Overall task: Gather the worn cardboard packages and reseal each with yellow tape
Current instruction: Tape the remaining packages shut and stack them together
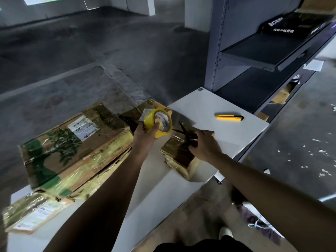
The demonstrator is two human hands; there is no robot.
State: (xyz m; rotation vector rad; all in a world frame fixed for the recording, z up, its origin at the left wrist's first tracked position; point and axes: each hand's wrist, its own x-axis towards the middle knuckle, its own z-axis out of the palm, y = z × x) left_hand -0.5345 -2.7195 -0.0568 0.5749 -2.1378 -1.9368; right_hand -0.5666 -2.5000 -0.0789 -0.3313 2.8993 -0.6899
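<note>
- I am standing at a long white rectangular table (209, 106), which is carrying all the packages and tools in front of me.
- The large flat cardboard box with a green tree print and a white shipping label (72, 150) is lying on the left part of the table, wrapped in glossy yellowish tape and looking creased along its near edge.
- A flatter worn cardboard package with a white label (34, 213) is sitting at the near left corner, partly tucked under the big box.
- Another crumpled brown cardboard package (145, 106) is lying at the far edge of the table, just behind the tape roll.
- The small brown cardboard parcel covered in shiny tape (179, 157) is resting near the table's middle, under my right hand.
- My left hand (145, 135) is gripping the roll of yellow tape (160, 122), fingers curled around its outer rim and thumb hooked into the core, with a short loose end sticking up at the top left.
- My right hand (203, 146) is closed around the handles of the black scissors (187, 135), whose blades are standing apart and pointing toward the roll, above the small parcel.
- A yellow and black utility knife (230, 117) is lying alone on the far right of the table, well apart from both hands.
</note>
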